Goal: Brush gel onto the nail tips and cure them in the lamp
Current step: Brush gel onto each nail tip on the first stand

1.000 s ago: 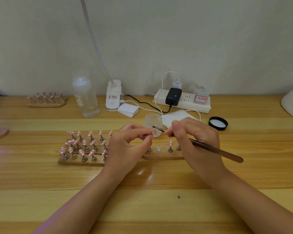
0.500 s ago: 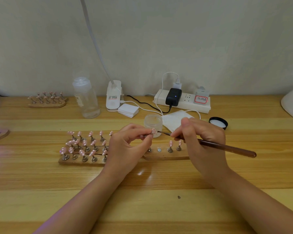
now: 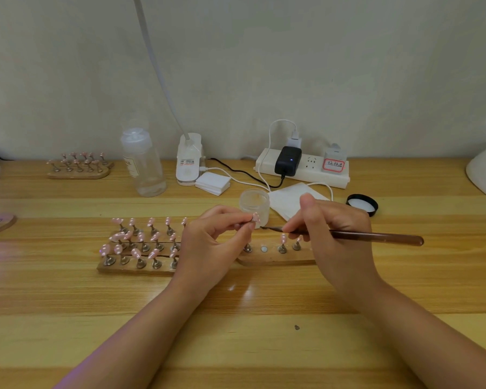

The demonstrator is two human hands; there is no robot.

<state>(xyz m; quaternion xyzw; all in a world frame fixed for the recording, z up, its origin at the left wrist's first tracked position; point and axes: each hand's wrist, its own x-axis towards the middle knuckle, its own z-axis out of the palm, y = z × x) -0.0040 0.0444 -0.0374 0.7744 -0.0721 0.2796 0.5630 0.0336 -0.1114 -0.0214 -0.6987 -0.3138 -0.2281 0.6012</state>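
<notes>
Pink nail tip (image 3: pixel 256 217) is pinched between thumb and fingers of the left hand (image 3: pixel 208 245), held up right in front of the little gel jar (image 3: pixel 254 202). Right hand (image 3: pixel 334 234) has its fingers clamped round the brush (image 3: pixel 376 237), bristle end just below the tip. Wooden stands of tips (image 3: pixel 138 248) sit left of the jar, black lid (image 3: pixel 362 204) off to its right.
</notes>
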